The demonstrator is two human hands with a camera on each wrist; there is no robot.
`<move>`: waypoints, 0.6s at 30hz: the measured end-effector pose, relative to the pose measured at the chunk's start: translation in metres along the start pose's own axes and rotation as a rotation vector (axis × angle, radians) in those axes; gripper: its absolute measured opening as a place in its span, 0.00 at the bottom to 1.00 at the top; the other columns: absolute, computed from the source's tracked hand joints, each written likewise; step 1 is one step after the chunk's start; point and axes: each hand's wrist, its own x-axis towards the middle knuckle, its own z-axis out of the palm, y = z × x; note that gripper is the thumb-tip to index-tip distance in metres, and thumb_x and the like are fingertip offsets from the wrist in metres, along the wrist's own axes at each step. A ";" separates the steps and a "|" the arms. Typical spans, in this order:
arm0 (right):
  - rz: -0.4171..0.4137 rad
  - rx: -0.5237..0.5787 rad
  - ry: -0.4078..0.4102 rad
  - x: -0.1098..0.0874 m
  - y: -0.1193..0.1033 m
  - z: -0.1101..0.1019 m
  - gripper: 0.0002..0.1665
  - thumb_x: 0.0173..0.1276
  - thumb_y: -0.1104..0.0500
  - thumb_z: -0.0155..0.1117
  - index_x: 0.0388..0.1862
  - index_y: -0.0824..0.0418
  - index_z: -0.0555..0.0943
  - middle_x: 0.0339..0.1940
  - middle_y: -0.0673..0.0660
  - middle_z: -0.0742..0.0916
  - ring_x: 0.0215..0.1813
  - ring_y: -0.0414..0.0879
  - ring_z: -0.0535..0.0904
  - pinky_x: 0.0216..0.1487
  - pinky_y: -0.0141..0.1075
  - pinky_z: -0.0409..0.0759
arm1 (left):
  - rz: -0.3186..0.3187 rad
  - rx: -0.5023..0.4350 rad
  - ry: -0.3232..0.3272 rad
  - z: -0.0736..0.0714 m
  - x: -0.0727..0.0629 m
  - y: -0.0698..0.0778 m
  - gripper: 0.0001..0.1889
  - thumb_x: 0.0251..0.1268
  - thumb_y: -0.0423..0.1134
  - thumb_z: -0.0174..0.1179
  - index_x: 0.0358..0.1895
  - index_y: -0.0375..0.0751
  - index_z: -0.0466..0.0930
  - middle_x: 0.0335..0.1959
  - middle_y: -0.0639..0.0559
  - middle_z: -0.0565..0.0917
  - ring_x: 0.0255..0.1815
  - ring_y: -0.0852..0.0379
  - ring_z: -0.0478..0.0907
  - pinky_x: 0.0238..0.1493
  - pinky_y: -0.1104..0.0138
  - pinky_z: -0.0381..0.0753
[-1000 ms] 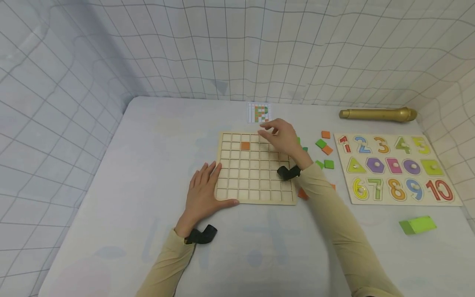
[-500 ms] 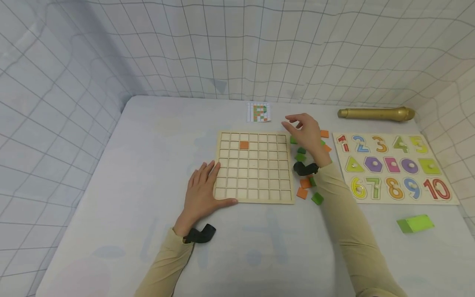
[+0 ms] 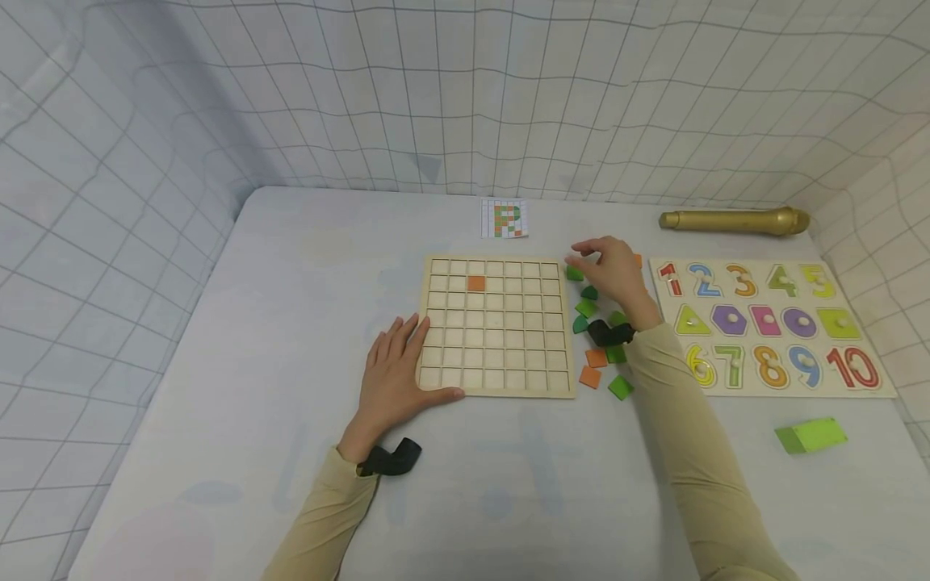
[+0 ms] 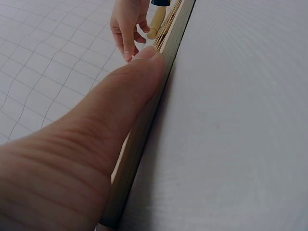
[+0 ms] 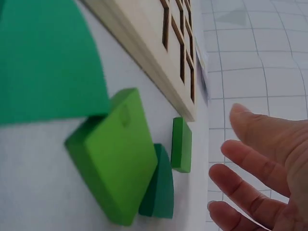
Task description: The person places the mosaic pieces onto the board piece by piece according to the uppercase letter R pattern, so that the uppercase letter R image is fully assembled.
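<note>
Swinging clear of the grid board [image 3: 494,319], your right hand [image 3: 609,268] is now by the green tile [image 3: 574,275] outside its far-right corner, fingers [image 5: 238,190] apart and empty, so you've got just one orange tile [image 3: 475,283] in, left hand [image 3: 392,367] spread at the near-left corner.

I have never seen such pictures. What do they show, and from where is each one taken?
There is no machine: a person works with two bare hands. The wide picture comes from a camera on the head, the close ones from the two wrists. The left hand rests at the near left corner of a wooden grid board, which bears one orange tile. The right hand hovers near loose green and orange tiles beside the board; it seems to hold nothing. Beyond the board lies a pattern card; farther right are a number puzzle, gold microphone and green block.
</note>
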 end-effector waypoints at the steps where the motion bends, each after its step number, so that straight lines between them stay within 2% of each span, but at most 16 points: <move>1: 0.009 -0.006 -0.015 -0.001 0.001 0.000 0.19 0.67 0.55 0.63 0.49 0.69 0.82 0.46 0.65 0.83 0.33 0.52 0.72 0.33 0.40 0.69 | 0.001 0.002 -0.001 0.000 0.000 0.000 0.61 0.39 0.70 0.66 0.75 0.42 0.50 0.74 0.44 0.53 0.75 0.47 0.40 0.70 0.51 0.40; 7: 0.082 -0.028 -0.084 -0.003 0.003 -0.002 0.18 0.66 0.56 0.64 0.49 0.67 0.82 0.47 0.65 0.82 0.32 0.51 0.72 0.31 0.40 0.68 | -0.001 0.002 -0.008 0.000 0.000 -0.001 0.61 0.39 0.71 0.66 0.75 0.42 0.50 0.74 0.44 0.53 0.75 0.47 0.39 0.70 0.51 0.39; 13: 0.109 -0.035 -0.130 -0.007 0.003 -0.003 0.17 0.65 0.58 0.65 0.49 0.67 0.83 0.48 0.64 0.81 0.27 0.49 0.68 0.25 0.38 0.65 | -0.009 -0.003 -0.015 -0.001 0.000 0.001 0.61 0.39 0.71 0.66 0.75 0.42 0.49 0.74 0.43 0.52 0.75 0.47 0.39 0.70 0.51 0.39; 18: 0.115 -0.051 -0.143 -0.008 0.003 -0.003 0.17 0.65 0.58 0.65 0.49 0.67 0.82 0.49 0.64 0.80 0.33 0.52 0.70 0.29 0.40 0.67 | -0.004 -0.005 -0.008 0.000 0.000 0.001 0.61 0.39 0.70 0.67 0.75 0.42 0.49 0.74 0.43 0.52 0.75 0.47 0.39 0.70 0.51 0.39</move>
